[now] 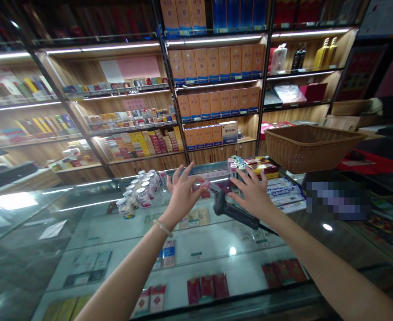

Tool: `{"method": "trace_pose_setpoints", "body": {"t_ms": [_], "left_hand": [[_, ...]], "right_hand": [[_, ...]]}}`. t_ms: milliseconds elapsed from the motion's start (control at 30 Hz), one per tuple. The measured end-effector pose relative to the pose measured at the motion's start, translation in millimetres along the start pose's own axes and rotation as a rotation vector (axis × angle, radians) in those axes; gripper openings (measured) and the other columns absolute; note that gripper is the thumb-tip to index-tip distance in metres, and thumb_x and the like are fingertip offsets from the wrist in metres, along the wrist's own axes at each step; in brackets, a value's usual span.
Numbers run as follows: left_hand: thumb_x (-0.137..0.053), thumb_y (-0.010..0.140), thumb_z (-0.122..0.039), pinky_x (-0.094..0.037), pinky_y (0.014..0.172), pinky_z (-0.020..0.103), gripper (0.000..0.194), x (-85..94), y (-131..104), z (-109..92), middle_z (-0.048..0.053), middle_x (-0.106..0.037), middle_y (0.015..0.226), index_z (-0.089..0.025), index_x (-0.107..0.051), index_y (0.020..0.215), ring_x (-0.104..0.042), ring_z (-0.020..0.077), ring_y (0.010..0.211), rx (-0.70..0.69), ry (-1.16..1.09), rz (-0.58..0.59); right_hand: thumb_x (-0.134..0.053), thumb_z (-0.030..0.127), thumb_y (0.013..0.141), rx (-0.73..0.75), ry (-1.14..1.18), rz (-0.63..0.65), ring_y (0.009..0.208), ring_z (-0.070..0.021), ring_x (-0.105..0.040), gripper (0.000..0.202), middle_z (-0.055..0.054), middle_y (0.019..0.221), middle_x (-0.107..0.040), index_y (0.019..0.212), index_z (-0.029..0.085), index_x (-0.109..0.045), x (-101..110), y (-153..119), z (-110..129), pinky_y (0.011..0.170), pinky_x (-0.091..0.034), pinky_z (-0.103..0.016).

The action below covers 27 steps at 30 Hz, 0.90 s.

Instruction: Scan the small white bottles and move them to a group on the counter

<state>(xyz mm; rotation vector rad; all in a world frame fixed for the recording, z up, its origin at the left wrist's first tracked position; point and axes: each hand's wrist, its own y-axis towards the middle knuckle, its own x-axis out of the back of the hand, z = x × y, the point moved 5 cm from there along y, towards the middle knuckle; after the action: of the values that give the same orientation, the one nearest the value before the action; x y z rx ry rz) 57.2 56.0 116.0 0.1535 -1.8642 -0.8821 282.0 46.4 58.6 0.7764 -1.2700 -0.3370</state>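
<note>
Thumb and forefinger of my left hand pinch a small pink-and-white item, whose kind I cannot make out. The other fingers of that hand are raised and spread. My right hand has its fingers apart and holds nothing visible. Just beyond its fingertips stand several small colourful cylindrical packs, partly covered by the hand. Between my hands, a black barcode scanner lies on the glass counter, its cable passing under my right forearm. Left of my left hand, several small jars with shiny lids stand in rows.
Right of my right hand are blue-and-white packs and red-and-yellow packs. A wicker basket stands behind them. Cigarette packs lie inside the counter. Shelves with orange boxes line the wall.
</note>
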Motion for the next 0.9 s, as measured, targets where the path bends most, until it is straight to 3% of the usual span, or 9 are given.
{"method": "trace_pose_setpoints", "body": {"t_ms": [267, 400, 600, 900], "left_hand": [[-0.072, 0.088, -0.037, -0.021, 0.12, 0.067, 0.015, 7.8, -32.0, 8.2, 0.005, -0.047, 0.159, -0.03, -0.075, 0.101, -0.032, 0.035, 0.15, 0.09, -0.116, -0.027], [-0.072, 0.088, -0.037, -0.02, 0.121, 0.067, 0.014, 4.6, -43.0, 9.7, 0.004, -0.046, 0.159, -0.03, -0.074, 0.101, -0.031, 0.0343, 0.15, 0.094, -0.135, -0.02], [-0.071, 0.089, -0.037, -0.015, 0.12, 0.07, 0.013, 0.8, -52.1, 8.9, 0.003, -0.045, 0.16, -0.031, -0.073, 0.1, -0.03, 0.0353, 0.151, 0.113, -0.143, 0.039], [-0.07, 0.089, -0.041, -0.016, 0.12, 0.07, 0.016, 0.3, -55.9, 11.5, 0.005, -0.048, 0.158, -0.029, -0.073, 0.098, -0.033, 0.036, 0.148, 0.061, -0.044, -0.01]], "right_hand": [[-0.065, 0.053, 0.091, 0.108, 0.127, -0.001, 0.148, -0.0337, -0.034, 0.046, -0.01, 0.155, -0.05, 0.13, 0.029, -0.066, 2.6, -3.4, 34.5, 0.118, -0.019, -0.064], [-0.068, 0.045, 0.091, 0.112, 0.158, -0.033, 0.147, -0.0332, -0.035, 0.031, -0.009, 0.154, -0.052, 0.118, 0.031, -0.071, -1.3, -4.2, 46.7, 0.117, -0.022, -0.062], [-0.068, 0.035, 0.092, 0.121, 0.186, -0.019, 0.147, -0.0341, -0.035, 0.012, -0.01, 0.155, -0.05, 0.1, 0.028, -0.073, -7.4, -8.6, 53.6, 0.115, -0.025, -0.061], [-0.052, 0.033, 0.1, 0.101, 0.159, -0.068, 0.151, -0.0309, -0.028, 0.019, -0.015, 0.161, -0.039, 0.104, 0.023, -0.068, -1.5, -12.0, 52.8, 0.118, -0.023, -0.058]]}}
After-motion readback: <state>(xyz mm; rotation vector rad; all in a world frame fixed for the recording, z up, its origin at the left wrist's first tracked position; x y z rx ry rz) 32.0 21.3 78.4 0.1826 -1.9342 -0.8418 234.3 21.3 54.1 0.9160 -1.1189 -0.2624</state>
